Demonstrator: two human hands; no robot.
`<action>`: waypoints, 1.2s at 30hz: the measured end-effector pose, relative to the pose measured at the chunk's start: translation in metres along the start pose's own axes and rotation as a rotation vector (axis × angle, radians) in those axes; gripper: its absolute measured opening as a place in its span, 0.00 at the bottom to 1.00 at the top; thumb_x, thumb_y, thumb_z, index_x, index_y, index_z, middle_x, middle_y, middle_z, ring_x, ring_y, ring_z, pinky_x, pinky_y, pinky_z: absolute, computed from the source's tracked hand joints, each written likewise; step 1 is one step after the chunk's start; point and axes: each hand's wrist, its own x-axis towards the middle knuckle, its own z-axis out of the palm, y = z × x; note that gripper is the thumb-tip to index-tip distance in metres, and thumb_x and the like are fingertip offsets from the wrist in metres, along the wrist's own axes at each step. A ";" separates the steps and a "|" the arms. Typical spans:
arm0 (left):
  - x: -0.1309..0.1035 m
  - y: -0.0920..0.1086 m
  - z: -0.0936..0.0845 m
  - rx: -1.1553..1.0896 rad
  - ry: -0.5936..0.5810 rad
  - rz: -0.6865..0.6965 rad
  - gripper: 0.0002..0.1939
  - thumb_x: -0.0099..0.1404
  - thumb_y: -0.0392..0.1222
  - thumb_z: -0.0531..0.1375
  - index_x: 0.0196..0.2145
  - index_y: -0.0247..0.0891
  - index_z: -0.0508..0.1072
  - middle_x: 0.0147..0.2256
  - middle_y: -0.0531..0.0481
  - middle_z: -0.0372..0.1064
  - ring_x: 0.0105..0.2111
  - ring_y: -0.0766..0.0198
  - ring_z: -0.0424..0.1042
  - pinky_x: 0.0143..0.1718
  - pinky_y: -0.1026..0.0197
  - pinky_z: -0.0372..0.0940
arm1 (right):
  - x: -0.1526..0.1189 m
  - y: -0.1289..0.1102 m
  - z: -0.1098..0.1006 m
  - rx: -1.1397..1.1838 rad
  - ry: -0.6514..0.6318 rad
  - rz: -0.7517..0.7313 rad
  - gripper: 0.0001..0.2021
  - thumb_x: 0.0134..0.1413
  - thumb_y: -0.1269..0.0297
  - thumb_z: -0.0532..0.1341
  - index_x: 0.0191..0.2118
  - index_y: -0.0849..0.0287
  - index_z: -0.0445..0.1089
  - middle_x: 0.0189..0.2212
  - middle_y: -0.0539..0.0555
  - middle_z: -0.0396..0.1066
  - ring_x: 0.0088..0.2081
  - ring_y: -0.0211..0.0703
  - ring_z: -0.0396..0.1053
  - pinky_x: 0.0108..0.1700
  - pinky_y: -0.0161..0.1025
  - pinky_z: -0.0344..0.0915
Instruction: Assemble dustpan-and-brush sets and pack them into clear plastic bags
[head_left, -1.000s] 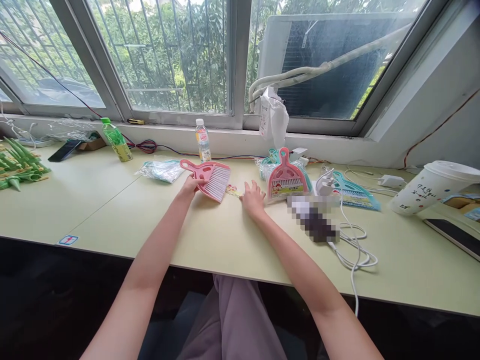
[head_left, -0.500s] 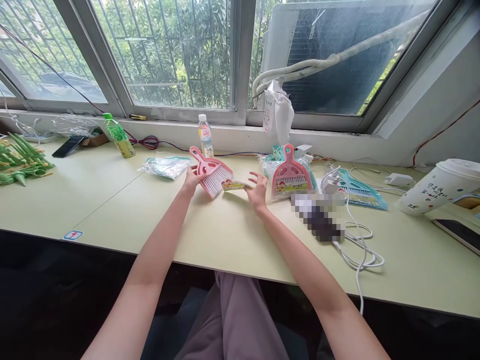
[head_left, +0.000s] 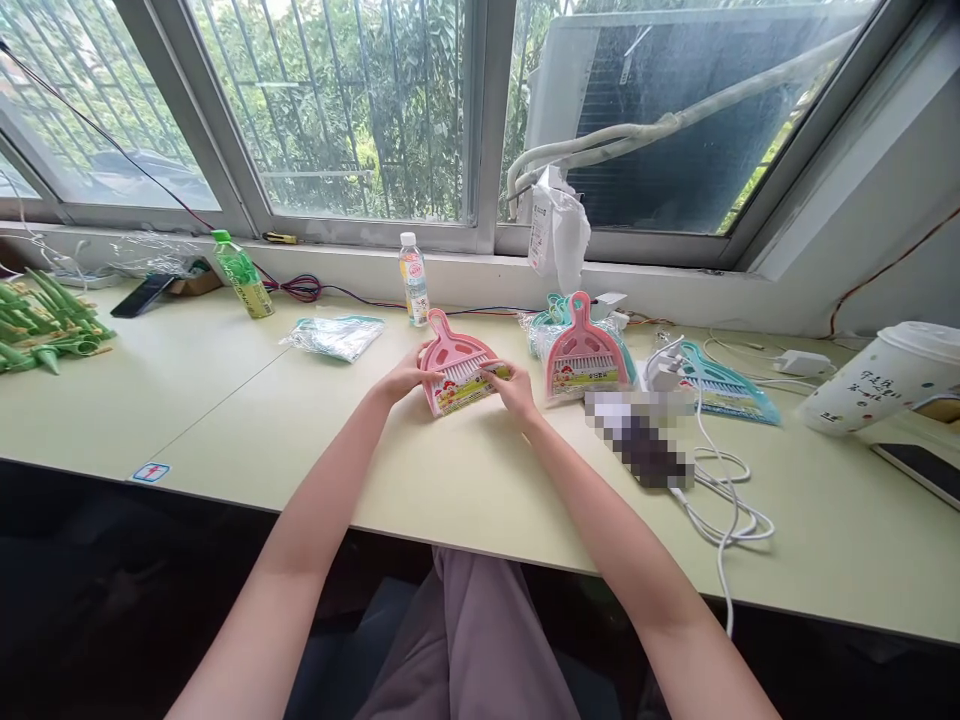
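the left hand is closed on the left edge of a pink dustpan set, fingers gripping its side near the white bristles. the set is at the middle of the pale table, its handle pointing to the far side and leaning a little to the left. the right hand pinches the right end of a printed strip, which lies across the lower front of the set, over part of the bristles.

just beyond the set is a bottle with a white cap, upright. to the left lies a flat clear packet, and farther left a green bottle near a dark phone and a green bundle.

to the right of the right hand is a second pink set, with teal things in clear wrap behind it. farther right are a white plug, a teal set and a white lidded cup. nearer the table's edge, a pixelated patch hides an object; a looped white cable runs from it.
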 end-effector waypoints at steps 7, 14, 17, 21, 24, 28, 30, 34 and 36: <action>0.000 -0.009 0.022 -0.068 -0.096 0.033 0.46 0.50 0.44 0.72 0.62 0.46 0.56 0.42 0.43 0.74 0.42 0.52 0.75 0.48 0.47 0.68 | -0.001 0.008 -0.003 -0.316 0.217 0.043 0.11 0.46 0.59 0.64 0.37 0.57 0.76 0.35 0.53 0.78 0.37 0.45 0.72 0.43 0.41 0.69; 0.005 -0.011 0.025 0.043 -0.108 0.047 0.23 0.46 0.43 0.73 0.41 0.38 0.76 0.42 0.44 0.73 0.44 0.53 0.73 0.47 0.53 0.68 | -0.005 0.001 -0.003 -0.421 0.209 0.041 0.10 0.50 0.64 0.59 0.39 0.55 0.73 0.39 0.51 0.77 0.40 0.45 0.72 0.46 0.41 0.67; 0.005 -0.013 0.027 0.076 -0.079 0.059 0.26 0.42 0.39 0.74 0.41 0.38 0.76 0.40 0.45 0.73 0.42 0.54 0.73 0.45 0.51 0.69 | -0.007 -0.002 -0.001 -0.446 0.186 -0.041 0.14 0.52 0.67 0.58 0.45 0.54 0.70 0.45 0.52 0.74 0.45 0.44 0.71 0.51 0.41 0.65; 0.004 -0.010 0.031 0.073 0.050 0.168 0.24 0.41 0.40 0.73 0.38 0.37 0.76 0.41 0.46 0.73 0.42 0.52 0.73 0.44 0.50 0.69 | -0.007 -0.002 0.001 -0.418 0.328 -0.083 0.21 0.53 0.67 0.58 0.54 0.59 0.61 0.54 0.61 0.65 0.53 0.44 0.66 0.54 0.41 0.63; 0.004 -0.004 0.031 0.055 0.177 0.280 0.23 0.42 0.41 0.73 0.39 0.38 0.76 0.45 0.46 0.72 0.45 0.50 0.72 0.45 0.51 0.69 | -0.007 0.001 0.003 -0.342 0.390 -0.045 0.24 0.55 0.64 0.57 0.57 0.59 0.56 0.58 0.65 0.57 0.50 0.43 0.67 0.50 0.40 0.67; 0.004 0.004 0.030 0.019 0.262 0.325 0.24 0.42 0.41 0.73 0.39 0.38 0.76 0.50 0.45 0.70 0.48 0.49 0.71 0.47 0.50 0.68 | -0.004 0.008 0.011 -0.152 0.356 0.063 0.27 0.56 0.60 0.56 0.60 0.56 0.51 0.60 0.65 0.55 0.51 0.43 0.68 0.51 0.42 0.68; 0.004 0.004 0.031 0.000 0.270 0.334 0.24 0.42 0.41 0.73 0.39 0.39 0.76 0.51 0.44 0.70 0.51 0.48 0.69 0.49 0.50 0.67 | -0.002 0.011 0.016 0.009 0.271 0.156 0.25 0.58 0.56 0.54 0.59 0.55 0.52 0.56 0.62 0.62 0.50 0.43 0.70 0.50 0.43 0.69; 0.006 -0.002 0.036 0.011 0.254 0.322 0.24 0.42 0.41 0.73 0.39 0.40 0.76 0.49 0.45 0.71 0.52 0.48 0.67 0.50 0.49 0.66 | 0.001 0.015 0.021 0.341 0.035 0.300 0.17 0.58 0.51 0.55 0.49 0.53 0.59 0.40 0.54 0.74 0.38 0.42 0.76 0.42 0.43 0.74; 0.007 -0.005 0.039 0.021 0.237 0.301 0.24 0.42 0.41 0.73 0.40 0.40 0.76 0.48 0.45 0.71 0.51 0.48 0.69 0.50 0.48 0.67 | 0.001 0.016 0.021 0.423 0.042 0.319 0.16 0.56 0.52 0.59 0.46 0.53 0.59 0.37 0.52 0.75 0.34 0.41 0.76 0.40 0.43 0.74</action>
